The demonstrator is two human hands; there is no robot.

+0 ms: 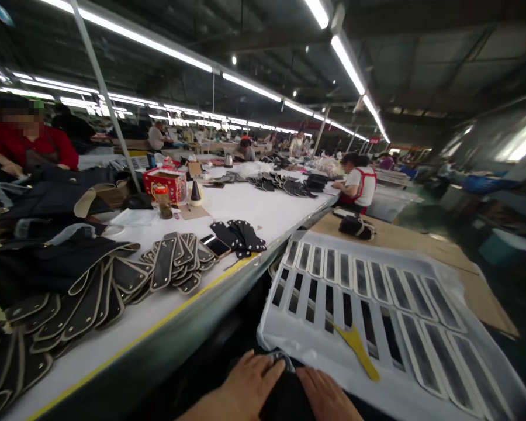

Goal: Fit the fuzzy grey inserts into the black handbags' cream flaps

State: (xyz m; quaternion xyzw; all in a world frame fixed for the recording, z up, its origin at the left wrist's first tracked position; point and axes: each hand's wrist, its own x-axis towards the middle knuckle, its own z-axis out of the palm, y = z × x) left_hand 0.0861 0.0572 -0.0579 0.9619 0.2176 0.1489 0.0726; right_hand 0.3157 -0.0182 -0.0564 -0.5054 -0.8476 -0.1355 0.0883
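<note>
At the bottom middle, my left hand (249, 383) and my right hand (326, 394) grip a black piece (288, 400) from either side, with their fingers curled against its edges. Its kind is unclear, as its lower part runs out of view. A small shiny grey part (284, 361) shows at its top end, by my left fingertips. Just beyond my right hand is a white slotted tray (298, 348). Long dark strips with pale borders (414, 351) lie on it in rows. A yellow forked tool (359, 351) rests across the tray's slots.
On the long white table (263, 204) at left lie fanned black flaps with beige edging (175, 260), a phone (216, 245), a jar (163, 204) and a red box (166, 182). Cardboard (442, 251) lies behind the tray. Co-workers sit at far left and beyond the tray.
</note>
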